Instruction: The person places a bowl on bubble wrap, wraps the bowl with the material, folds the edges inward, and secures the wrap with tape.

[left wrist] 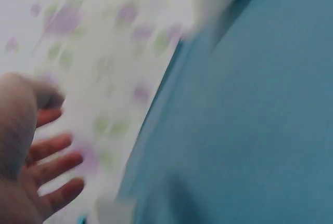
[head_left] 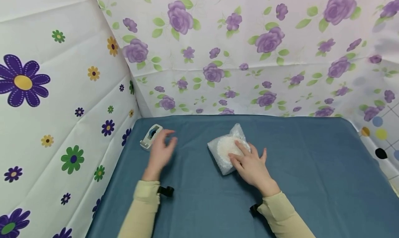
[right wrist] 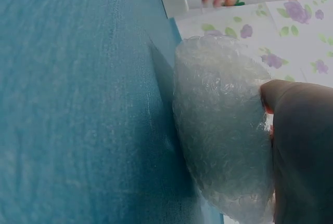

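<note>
A bubble-wrapped package (head_left: 225, 147), with a pale round shape showing through the wrap, lies on the blue cloth. My right hand (head_left: 253, 166) rests on its right side, fingers spread over the top. In the right wrist view the thumb presses against the wrap (right wrist: 223, 125). To the left, my left hand (head_left: 160, 153) is beside a white tape dispenser (head_left: 147, 141) with a blue-centred roll. Its fingers are loosely extended and hold nothing; the hand overlaps part of the dispenser in the head view. The left wrist view is blurred and shows these fingers (left wrist: 54, 169) apart.
A blue cloth (head_left: 199, 203) covers the table. Behind it hangs a white curtain with purple roses (head_left: 213, 72), and another sheet with bright daisies (head_left: 73, 158) runs along the left side. A tiled surface with coloured dots (head_left: 381, 134) borders the right edge. Both wrists wear dark straps.
</note>
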The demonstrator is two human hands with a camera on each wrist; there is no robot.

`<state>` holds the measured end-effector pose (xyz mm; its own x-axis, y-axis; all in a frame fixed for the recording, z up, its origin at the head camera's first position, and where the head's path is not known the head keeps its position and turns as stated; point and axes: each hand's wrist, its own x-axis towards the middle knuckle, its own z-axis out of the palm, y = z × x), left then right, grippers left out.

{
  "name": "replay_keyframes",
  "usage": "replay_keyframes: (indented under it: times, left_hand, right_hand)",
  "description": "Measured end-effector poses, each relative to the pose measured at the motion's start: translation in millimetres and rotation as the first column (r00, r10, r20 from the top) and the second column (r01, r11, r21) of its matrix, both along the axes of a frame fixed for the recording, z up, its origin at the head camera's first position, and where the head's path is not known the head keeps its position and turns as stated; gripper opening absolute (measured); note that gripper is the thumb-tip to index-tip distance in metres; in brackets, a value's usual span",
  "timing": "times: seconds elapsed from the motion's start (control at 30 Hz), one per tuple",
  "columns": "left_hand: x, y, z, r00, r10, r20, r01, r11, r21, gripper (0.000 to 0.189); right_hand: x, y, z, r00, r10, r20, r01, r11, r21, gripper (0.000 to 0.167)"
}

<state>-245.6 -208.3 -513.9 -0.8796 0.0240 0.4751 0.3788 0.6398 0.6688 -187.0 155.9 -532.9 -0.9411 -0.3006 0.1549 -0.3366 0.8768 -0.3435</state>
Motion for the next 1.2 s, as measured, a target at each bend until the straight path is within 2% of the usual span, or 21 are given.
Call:
replay_keyframes:
  times: [0.03,0.1,0.17,0.23,0.3,0.37,0.4,0.47,0.57,0.67,0.83,1.0,1.07,1.13,1.2]
  left_hand:
    - [-1.9,-17.0,4.7,0.996,0.085,0.014,-0.085,0.996,0.020,0.025]
    - [-4.1,-49.8,13.1,0.971,0.222,0.091,-0.225,0.974,0.027,0.028]
    - [-5.0,-78.6,17.6,0.935,0.290,0.207,-0.294,0.956,-0.008,0.033]
    - [-4.1,-102.1,19.1,0.894,0.297,0.336,-0.292,0.954,-0.066,0.040]
    - [-3.0,-118.7,17.3,0.853,0.273,0.444,-0.249,0.962,-0.113,0.045]
    - [-1.4,-128.2,14.6,0.825,0.242,0.510,-0.195,0.970,-0.146,0.048]
    - [-1.0,-131.3,13.0,0.817,0.231,0.529,-0.173,0.972,-0.157,0.049]
    - [-1.7,-134.1,11.0,0.811,0.214,0.545,-0.144,0.975,-0.168,0.046]
    - [-6.8,-135.8,10.7,0.817,0.177,0.549,-0.099,0.981,-0.169,0.042]
    - [-14.2,-136.4,14.3,0.816,0.133,0.562,-0.028,0.981,-0.191,0.040]
    - [-24.0,-136.4,21.6,0.793,0.087,0.603,0.070,0.970,-0.232,0.040]
    - [-27.8,-134.9,24.2,0.757,0.080,0.649,0.060,0.980,-0.192,0.038]
    - [-27.0,-132.7,23.9,0.750,0.085,0.656,0.037,0.985,-0.170,0.037]
    - [-27.0,-131.0,22.7,0.763,0.093,0.640,0.020,0.986,-0.166,0.035]
    - [-26.8,-128.0,22.3,0.786,0.102,0.610,0.001,0.986,-0.167,0.032]
  right_hand:
    - [0.0,-0.1,-0.1,1.000,0.000,0.000,0.000,1.000,-0.006,0.040]
    - [0.2,-0.4,0.0,1.000,-0.001,0.002,0.001,1.000,-0.014,0.039]
    - [0.6,-0.7,0.3,1.000,0.000,0.006,0.000,1.000,-0.019,0.039]
    - [1.1,-1.2,0.1,1.000,0.003,0.011,-0.003,1.000,-0.022,0.038]
    - [1.8,-1.5,0.1,1.000,0.009,0.015,-0.008,1.000,-0.022,0.038]
    - [2.3,-1.7,-0.1,1.000,0.014,0.019,-0.013,1.000,-0.024,0.038]
    - [2.5,-1.6,-0.1,1.000,0.015,0.018,-0.015,1.000,-0.027,0.037]
    - [2.6,-1.1,0.0,1.000,0.016,0.017,-0.016,0.999,-0.030,0.038]
    - [2.2,-0.4,0.2,1.000,0.016,0.018,-0.015,0.999,-0.034,0.038]
    - [1.4,0.2,0.3,1.000,0.010,0.025,-0.009,0.999,-0.041,0.038]
    - [0.6,0.4,-0.5,0.999,0.004,0.033,-0.003,0.999,-0.040,0.038]
    - [1.0,-0.3,-1.1,1.000,0.002,0.025,-0.001,0.999,-0.047,0.038]
    - [0.9,-0.1,-2.5,1.000,0.002,0.025,0.000,0.998,-0.055,0.038]
    - [0.5,-0.1,-2.8,0.999,0.000,0.036,0.002,0.998,-0.058,0.037]
    - [0.2,0.3,-2.5,0.999,-0.002,0.048,0.005,0.998,-0.061,0.037]
